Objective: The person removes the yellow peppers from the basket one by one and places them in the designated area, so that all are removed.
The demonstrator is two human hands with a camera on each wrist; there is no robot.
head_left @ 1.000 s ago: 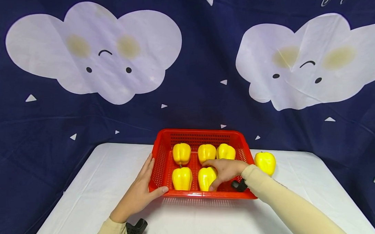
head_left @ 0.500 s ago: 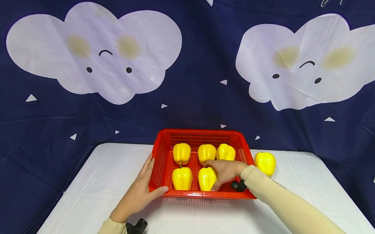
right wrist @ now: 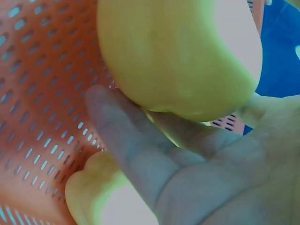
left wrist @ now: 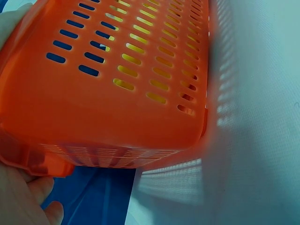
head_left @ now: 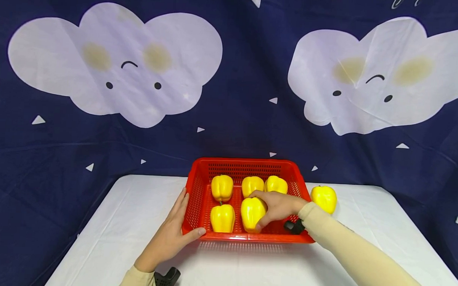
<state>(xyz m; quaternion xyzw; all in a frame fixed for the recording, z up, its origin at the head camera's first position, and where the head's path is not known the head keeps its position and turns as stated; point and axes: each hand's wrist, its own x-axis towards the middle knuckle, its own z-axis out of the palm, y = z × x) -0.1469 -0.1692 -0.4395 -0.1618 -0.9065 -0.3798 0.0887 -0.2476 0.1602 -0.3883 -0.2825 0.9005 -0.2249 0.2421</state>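
A red plastic basket (head_left: pixel 244 237) with slotted walls stands on the white table. My left hand (head_left: pixel 169 233) holds its near left corner, thumb over the front rim and fingers along the left side. My right hand (head_left: pixel 281 206) grips a yellow bell pepper (head_left: pixel 252 214) inside the basket, raised a little off the floor. In the right wrist view, fingers (right wrist: pixel 136 136) lie under and beside that bell pepper (right wrist: pixel 173 56). Other yellow bell peppers sit around it: one front left (head_left: pixel 222 218), one back left (head_left: pixel 222 188), and two at the back right (head_left: pixel 252 186).
Outside the basket, just past its right wall, another yellow bell pepper (head_left: pixel 324 199) stands on the table (head_left: pixel 247 265), partly behind my right sleeve. A dark blue cloth (head_left: pixel 250 76) printed with clouds hangs behind the table.
My right hand has raised the front right bell pepper slightly and shifted it a little toward the back. The left hand and basket stay where they were.
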